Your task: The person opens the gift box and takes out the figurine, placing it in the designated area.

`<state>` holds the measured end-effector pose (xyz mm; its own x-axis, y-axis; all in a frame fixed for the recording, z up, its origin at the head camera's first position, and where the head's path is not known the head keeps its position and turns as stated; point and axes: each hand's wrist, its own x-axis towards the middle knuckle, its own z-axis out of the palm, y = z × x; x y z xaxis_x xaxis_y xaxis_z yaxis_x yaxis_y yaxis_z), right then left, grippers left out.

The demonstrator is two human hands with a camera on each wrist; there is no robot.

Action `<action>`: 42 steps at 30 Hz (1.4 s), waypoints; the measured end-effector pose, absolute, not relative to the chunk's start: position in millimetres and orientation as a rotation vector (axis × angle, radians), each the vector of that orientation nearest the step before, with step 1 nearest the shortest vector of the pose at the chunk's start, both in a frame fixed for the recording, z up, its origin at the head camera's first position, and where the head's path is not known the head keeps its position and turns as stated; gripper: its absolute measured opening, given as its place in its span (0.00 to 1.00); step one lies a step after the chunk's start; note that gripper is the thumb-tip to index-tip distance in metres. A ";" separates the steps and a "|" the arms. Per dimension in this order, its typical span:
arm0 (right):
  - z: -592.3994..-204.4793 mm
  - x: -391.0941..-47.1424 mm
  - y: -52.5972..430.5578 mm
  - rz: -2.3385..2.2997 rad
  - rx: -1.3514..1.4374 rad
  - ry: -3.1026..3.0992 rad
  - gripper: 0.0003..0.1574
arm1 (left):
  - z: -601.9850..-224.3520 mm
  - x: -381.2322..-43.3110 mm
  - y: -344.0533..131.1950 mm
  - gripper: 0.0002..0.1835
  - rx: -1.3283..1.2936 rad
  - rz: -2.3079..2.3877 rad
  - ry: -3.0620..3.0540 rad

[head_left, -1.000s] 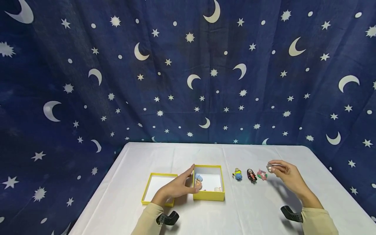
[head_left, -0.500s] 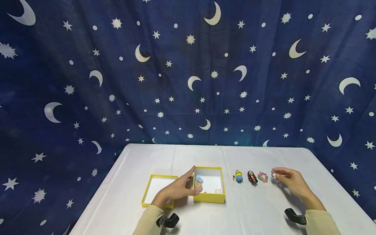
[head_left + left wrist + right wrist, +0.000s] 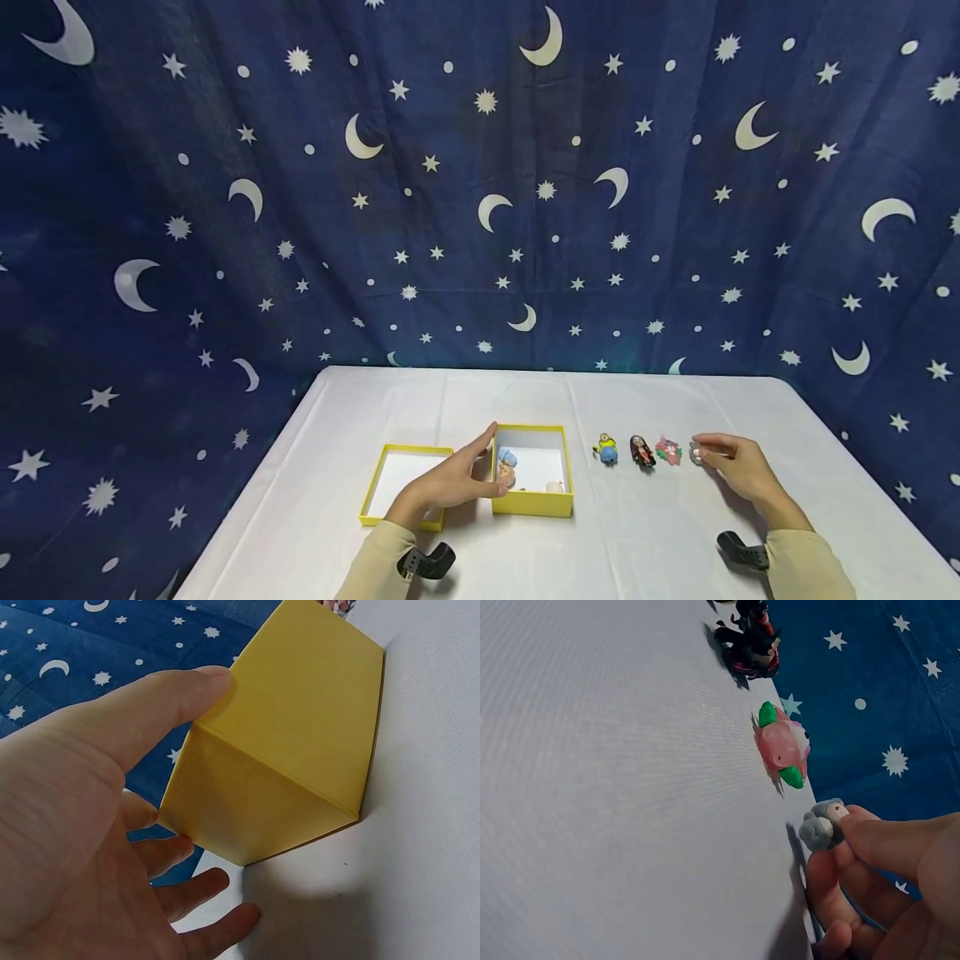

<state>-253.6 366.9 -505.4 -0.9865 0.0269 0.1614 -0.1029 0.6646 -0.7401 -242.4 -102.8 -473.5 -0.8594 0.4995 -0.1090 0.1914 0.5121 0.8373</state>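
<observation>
My left hand [image 3: 447,480] spans the left side of an open yellow box [image 3: 534,503], thumb at the front corner and index finger at the back one. Inside the box lie a small blue-and-tan figurine [image 3: 507,472] and a whitish one [image 3: 555,486]. In the right wrist view, my right hand [image 3: 889,877] pinches a small grey-and-white figurine [image 3: 821,829] between thumb and fingers, close over the table. Beside it, a pink figurine with green parts [image 3: 781,746] ends a row with a dark-haired doll figurine [image 3: 642,451] and a yellow-and-blue Minion figurine [image 3: 606,449].
A shallow yellow-rimmed lid [image 3: 375,487] lies to the left of the box, partly behind my left forearm. White cloth covers the table [image 3: 600,542]. A dark blue curtain [image 3: 450,208] with moons and stars hangs behind the table's far edge.
My right hand has come down slightly with the grey figurine, bringing it beside the pink one at the right end of the row. The left hand stays on the box.
</observation>
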 end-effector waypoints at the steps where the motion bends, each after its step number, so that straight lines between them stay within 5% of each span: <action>1: -505.9 -253.5 366.5 1.224 0.045 -2.720 0.18 | -473.4 -241.8 -102.6 0.56 0.577 1.277 2.424; 42: -510.4 -258.6 367.0 1.073 -0.050 -2.778 0.19 | -474.7 -241.5 -102.4 0.56 0.524 1.361 2.366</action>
<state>-258.6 367.0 -510.4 -0.9862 0.0893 0.1395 -0.0276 0.7415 -0.6704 -241.5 -102.4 -474.7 -0.8665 0.4839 -0.1229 0.1372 0.4674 0.8733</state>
